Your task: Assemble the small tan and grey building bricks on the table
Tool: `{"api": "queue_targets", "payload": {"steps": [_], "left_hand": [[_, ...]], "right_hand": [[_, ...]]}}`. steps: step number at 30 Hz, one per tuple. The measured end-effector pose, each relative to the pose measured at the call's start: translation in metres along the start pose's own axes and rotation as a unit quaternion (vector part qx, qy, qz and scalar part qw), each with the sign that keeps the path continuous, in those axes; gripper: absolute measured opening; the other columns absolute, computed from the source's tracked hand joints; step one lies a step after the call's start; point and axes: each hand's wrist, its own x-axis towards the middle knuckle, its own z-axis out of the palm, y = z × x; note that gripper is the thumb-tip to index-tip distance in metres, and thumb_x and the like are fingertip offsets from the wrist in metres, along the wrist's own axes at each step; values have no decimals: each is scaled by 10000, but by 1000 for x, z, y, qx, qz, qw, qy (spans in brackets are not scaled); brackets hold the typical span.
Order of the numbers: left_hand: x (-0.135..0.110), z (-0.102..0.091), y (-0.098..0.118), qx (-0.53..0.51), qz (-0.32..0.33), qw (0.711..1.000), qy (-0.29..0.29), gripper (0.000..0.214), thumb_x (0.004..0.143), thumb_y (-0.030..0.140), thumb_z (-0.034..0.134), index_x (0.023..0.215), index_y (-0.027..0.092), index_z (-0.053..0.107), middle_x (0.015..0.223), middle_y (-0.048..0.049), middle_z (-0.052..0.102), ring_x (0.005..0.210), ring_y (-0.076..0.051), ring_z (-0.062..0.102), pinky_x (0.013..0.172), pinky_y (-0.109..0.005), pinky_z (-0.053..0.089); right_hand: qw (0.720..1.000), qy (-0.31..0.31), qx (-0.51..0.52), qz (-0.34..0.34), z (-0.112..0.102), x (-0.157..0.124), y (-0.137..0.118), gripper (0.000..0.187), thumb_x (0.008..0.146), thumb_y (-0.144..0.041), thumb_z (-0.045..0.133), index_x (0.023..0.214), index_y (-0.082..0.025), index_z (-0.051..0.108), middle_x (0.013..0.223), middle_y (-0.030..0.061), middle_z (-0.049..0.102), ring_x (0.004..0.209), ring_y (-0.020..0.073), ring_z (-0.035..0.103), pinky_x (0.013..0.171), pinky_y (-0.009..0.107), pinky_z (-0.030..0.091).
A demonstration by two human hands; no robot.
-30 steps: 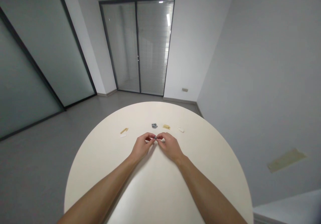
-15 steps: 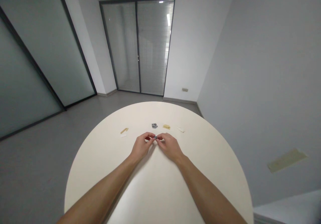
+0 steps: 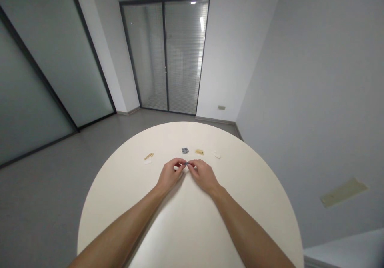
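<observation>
A plain office room surrounds the round cream table, which fills the lower middle of the view. Beyond the table's far edge stands a glazed double door with slatted blinds behind the glass. To the table's left runs a frosted glass partition in dark frames, and a grey floor spreads out below it. To the table's right rises a white wall, with a pale tan patch beyond the table's right edge and a small wall plate above its far edge.

Both forearms reach in from the near edge of the table, and the hands meet just above its middle, apparently clear of the top. The left hand and the right hand are both curled, not clenched into fists, and pinch a small grey piece between their fingertips. It is too small to tell exactly what it is.

Toward the far edge of the table, a row of small parts lies just beyond the hands: a cluster of grey pieces, a flat yellow-tan piece, and a white scrap. Further left lie a tan strip and a white slip, close together.
</observation>
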Motion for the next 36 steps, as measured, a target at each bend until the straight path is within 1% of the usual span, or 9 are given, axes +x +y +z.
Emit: {"api": "queue_targets", "payload": {"steps": [5, 9, 14, 16, 20, 28, 32, 36], "left_hand": [[-1, -1, 3, -3, 5, 1000, -3, 204, 873, 300, 558, 991, 198, 690, 963, -50, 719, 874, -190, 650, 753, -297, 516], [-1, 0, 0, -8, 5, 1000, 4, 217, 878, 330, 559, 1001, 195, 677, 967, -55, 719, 872, -188, 650, 753, -298, 511], [0, 1, -3, -10, 4, 1000, 13, 206, 872, 334, 571, 989, 191, 662, 924, -45, 709, 824, -173, 641, 728, -286, 501], [0, 1, -2, -13, 4, 1000, 11, 202, 872, 338, 572, 980, 191, 659, 912, -41, 706, 808, -170, 639, 722, -285, 500], [0, 1, -1, -23, 8, 1000, 7, 199, 875, 335, 574, 983, 189, 656, 914, -40, 705, 811, -168, 639, 722, -281, 497], [0, 2, 2, -28, 4, 1000, 8, 230, 880, 363, 566, 987, 186, 666, 975, -62, 714, 871, -192, 647, 739, -298, 509], [-1, 2, 2, -25, 2, 1000, -6, 261, 887, 394, 554, 982, 188, 684, 963, -64, 721, 862, -198, 651, 751, -309, 515], [-1, 2, 2, -23, -3, 1000, -3, 280, 891, 408, 547, 971, 185, 696, 938, -60, 728, 842, -198, 655, 728, -300, 513]], "right_hand": [[1000, 0, 6, -7, 1, 0, 2, 221, 987, -302, 482, 1065, -235, 677, 1024, 44, 709, 960, 185, 620, 861, 326, 460], [1000, -4, -2, -7, 1, 0, 2, 238, 994, -302, 461, 1051, -233, 682, 1006, 50, 709, 944, 189, 620, 840, 326, 459], [1000, 2, 1, 1, 0, -1, -1, 184, 976, -283, 495, 999, -228, 670, 946, 40, 702, 903, 180, 621, 825, 310, 453], [1000, 5, 16, 9, -1, -1, -2, 157, 965, -275, 516, 1031, -235, 653, 938, 28, 699, 886, 171, 626, 814, 300, 457], [999, 11, 43, 0, -2, -1, -4, 199, 961, -262, 520, 1131, -259, 623, 970, 16, 701, 894, 164, 631, 832, 301, 466], [998, 26, 53, -8, -1, 1, -2, 194, 958, -260, 515, 1109, -250, 636, 1034, 32, 704, 934, 175, 633, 867, 326, 473], [998, 34, 54, -7, -1, 1, -3, 184, 960, -294, 518, 1092, -248, 639, 1003, 30, 705, 908, 174, 635, 849, 323, 474], [998, 32, 53, -2, -2, 0, -4, 173, 964, -310, 519, 1061, -246, 647, 966, 24, 703, 893, 172, 631, 832, 313, 470]]}}
